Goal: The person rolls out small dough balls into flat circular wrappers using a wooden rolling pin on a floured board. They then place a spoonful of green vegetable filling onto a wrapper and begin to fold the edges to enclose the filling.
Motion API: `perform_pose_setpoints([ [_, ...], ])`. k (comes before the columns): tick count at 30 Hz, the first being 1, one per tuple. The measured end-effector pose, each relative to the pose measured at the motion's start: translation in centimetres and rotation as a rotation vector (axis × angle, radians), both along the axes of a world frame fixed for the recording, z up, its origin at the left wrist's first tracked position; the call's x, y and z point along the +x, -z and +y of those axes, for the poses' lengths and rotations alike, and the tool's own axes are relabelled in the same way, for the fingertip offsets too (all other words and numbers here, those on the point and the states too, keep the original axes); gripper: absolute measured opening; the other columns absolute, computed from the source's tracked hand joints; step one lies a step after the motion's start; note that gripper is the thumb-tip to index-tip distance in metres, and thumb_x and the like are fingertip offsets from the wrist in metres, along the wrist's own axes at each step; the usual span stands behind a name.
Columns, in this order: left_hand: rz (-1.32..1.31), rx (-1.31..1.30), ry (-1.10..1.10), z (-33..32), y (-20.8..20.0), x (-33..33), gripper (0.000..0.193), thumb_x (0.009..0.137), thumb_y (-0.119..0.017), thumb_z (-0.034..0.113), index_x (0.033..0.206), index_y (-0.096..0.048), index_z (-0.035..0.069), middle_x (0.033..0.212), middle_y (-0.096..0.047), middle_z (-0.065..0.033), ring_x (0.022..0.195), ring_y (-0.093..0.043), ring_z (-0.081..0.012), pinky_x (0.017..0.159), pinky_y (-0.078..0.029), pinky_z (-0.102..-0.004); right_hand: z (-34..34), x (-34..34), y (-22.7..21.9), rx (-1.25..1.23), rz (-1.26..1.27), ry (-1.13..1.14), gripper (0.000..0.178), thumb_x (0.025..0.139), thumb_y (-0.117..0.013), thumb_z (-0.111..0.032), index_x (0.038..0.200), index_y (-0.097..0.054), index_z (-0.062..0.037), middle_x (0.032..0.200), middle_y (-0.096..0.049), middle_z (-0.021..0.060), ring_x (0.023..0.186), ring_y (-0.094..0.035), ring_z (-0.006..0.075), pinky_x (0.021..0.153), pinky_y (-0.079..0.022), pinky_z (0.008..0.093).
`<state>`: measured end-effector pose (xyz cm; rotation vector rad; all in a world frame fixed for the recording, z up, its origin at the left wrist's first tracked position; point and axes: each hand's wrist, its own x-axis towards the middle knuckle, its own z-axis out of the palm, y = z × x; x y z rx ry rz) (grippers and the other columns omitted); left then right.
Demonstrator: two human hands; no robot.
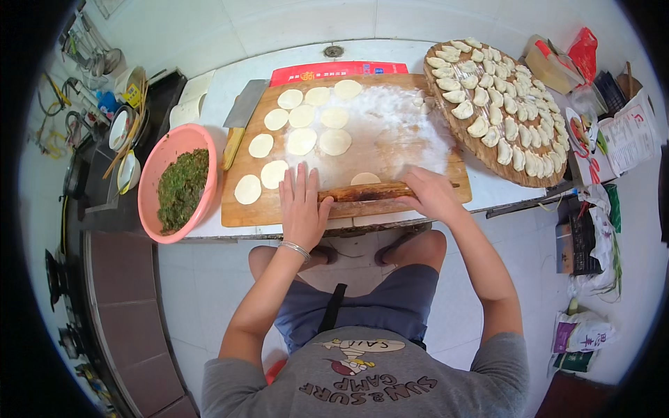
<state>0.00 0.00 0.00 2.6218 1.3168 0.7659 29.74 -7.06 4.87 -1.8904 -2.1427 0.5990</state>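
A dark brown wooden rolling pin (366, 192) lies across the near part of a floured wooden board (390, 150). My right hand (430, 195) is closed over the pin's right part, and its tip sticks out beyond. My left hand (302, 203) rests at the pin's left end with fingers stretched flat over the board; whether the pin runs under the palm is hidden. Just behind the pin shows a round dough wrapper (365, 178), partly covered by it. Several more rolled wrappers (302, 141) are spread over the board's left and middle.
A pink basin (145, 188) of chopped green filling stands left of the board. A cleaver (245, 104) with a yellow handle lies along the board's left edge. At right, a round wooden board (463, 136) carries many folded dumplings. Behind lies a red packet (341, 70).
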Motion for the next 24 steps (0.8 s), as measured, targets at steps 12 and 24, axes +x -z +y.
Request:
perform_pose_setpoints([
  [12, 0.116, -0.058, 0.033, 4.4, 0.0, 1.0, 0.065, 0.098, -0.052, 0.042, 0.149, -0.041, 0.004, 0.157, -0.032, -0.0226, 0.144, -0.028, -0.0447, 0.117, -0.02, -0.0587, 3.1, 0.0, 3.4, 0.426, -0.3, 0.058, 0.069, 0.094, -0.057, -0.045, 0.152, -0.036, -0.0131, 0.159, -0.029, 0.0186, 0.144, -0.031, 0.0391, 0.117, -0.026, 0.0523],
  [24, -0.01, 0.152, -0.042, 3.9, -0.6, 2.0, 0.061, 0.094, -0.06, 0.035, 0.143, -0.044, 0.002, 0.149, -0.038, -0.0262, 0.137, -0.036, -0.0461, 0.112, -0.029, -0.0549, 1.6, 0.2, 2.1, 0.452, -0.077, 0.018, 0.032, 0.087, -0.072, -0.032, 0.106, -0.06, -0.0078, 0.1, -0.064, 0.0095, 0.088, -0.063, 0.0331, 0.074, -0.051, 0.042],
])
